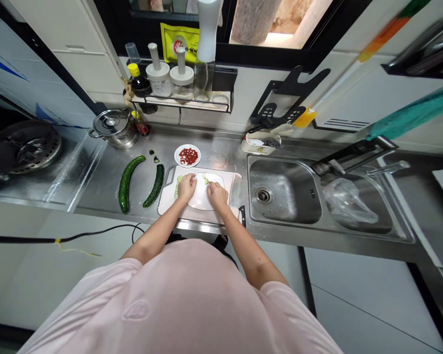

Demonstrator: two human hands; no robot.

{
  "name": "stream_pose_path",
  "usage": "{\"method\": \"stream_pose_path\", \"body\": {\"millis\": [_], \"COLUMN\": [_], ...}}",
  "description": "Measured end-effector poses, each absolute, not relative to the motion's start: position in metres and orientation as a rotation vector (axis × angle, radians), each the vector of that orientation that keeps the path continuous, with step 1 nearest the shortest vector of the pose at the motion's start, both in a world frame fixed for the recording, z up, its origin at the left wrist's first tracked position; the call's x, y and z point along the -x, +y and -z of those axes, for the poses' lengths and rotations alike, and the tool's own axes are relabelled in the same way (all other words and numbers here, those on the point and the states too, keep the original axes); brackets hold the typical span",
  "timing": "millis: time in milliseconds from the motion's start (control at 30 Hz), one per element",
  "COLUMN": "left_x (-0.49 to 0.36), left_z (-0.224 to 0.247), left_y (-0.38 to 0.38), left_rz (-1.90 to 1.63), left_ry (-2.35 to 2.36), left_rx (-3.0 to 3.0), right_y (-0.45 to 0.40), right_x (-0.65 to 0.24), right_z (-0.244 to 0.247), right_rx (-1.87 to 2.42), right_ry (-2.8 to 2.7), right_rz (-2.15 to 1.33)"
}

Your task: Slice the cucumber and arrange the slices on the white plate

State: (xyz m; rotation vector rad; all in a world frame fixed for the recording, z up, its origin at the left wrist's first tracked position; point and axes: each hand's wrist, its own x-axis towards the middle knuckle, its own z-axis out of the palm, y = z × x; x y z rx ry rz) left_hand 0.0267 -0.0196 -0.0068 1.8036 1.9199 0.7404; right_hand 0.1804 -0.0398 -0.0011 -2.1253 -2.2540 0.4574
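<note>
A white plate (200,200) lies on the pale cutting board (170,206) at the counter's front. My left hand (186,189) is at the plate's left edge, its fingers curled together; whether anything is between them is hidden. Beside it, several cucumber slices (177,187) sit in a row on the board. My right hand (218,195) is over the plate's right side, its fingers pinched at some pale green cucumber slices (206,180) on the plate. Left of the board lie a whole cucumber (128,183) and a shorter cut cucumber (155,186).
Behind the board stands a small dish of chopped red pieces (188,156). Cucumber end pieces (156,160) lie near the cut cucumber. A lidded pot (114,129) stands at the back left, a pan (22,145) farther left. At right is the sink (284,196); a knife handle (242,215) shows by the board.
</note>
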Motion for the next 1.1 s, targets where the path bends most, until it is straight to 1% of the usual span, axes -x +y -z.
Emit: {"method": "stream_pose_path", "body": {"millis": [400,733,900,1100], "left_x": [0.014,0.040,0.039,0.035], "left_z": [0.016,0.019,0.018,0.018], "left_y": [-0.072,-0.103,-0.105,-0.102], "left_rz": [-0.833,-0.593,-0.468,-0.412], "left_ry": [2.035,2.268,2.328,2.348], "left_rx": [-1.622,-1.608,-1.593,-1.591], "right_y": [-0.063,-0.073,-0.076,-0.077], "right_x": [-0.182,-0.189,-0.189,-0.190], "right_z": [0.001,0.002,0.004,0.003], "right_rx": [2.014,1.981,1.975,1.959], "right_ry": [-2.205,-2.180,-2.162,-2.164], "right_rz": [-0.448,-0.470,-0.488,-0.489]}}
